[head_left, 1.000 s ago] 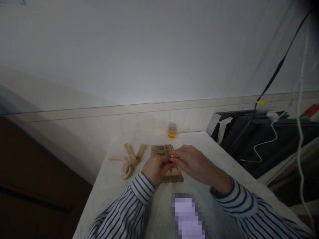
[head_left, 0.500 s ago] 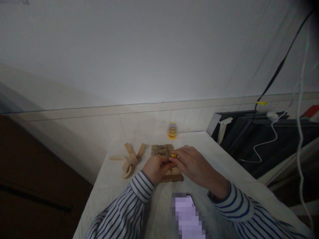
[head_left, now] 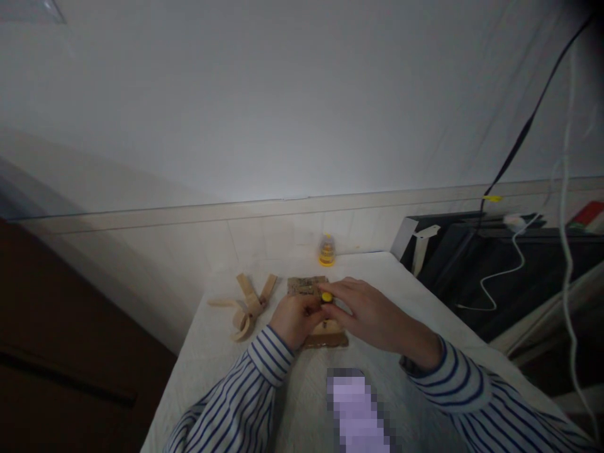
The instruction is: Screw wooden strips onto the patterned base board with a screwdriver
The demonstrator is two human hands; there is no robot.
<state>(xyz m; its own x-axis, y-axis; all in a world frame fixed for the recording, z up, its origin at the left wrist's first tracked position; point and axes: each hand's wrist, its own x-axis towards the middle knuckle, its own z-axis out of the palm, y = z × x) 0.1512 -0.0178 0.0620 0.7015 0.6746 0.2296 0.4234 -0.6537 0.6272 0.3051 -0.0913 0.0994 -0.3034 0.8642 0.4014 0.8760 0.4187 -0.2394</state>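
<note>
A brown wooden board (head_left: 306,287) with cut-out parts lies on the white table (head_left: 217,358). Both my hands rest on it. My left hand (head_left: 296,318) is curled, its fingers pressed against the board's middle. My right hand (head_left: 365,309) reaches over from the right, fingers pinched round a small yellow-topped tool (head_left: 326,297) that touches the board. Striped sleeves cover both forearms.
Loose wooden pieces (head_left: 246,303) lie in a pile left of the board. A small yellow-and-clear container (head_left: 326,250) stands at the table's far edge by the wall. A phone (head_left: 356,409) lies near me. A dark shelf with cables (head_left: 495,264) stands at the right.
My hands have stayed on the board; the right fingers shifted slightly, so the yellow top of the tool shows more. The view has tilted a little.
</note>
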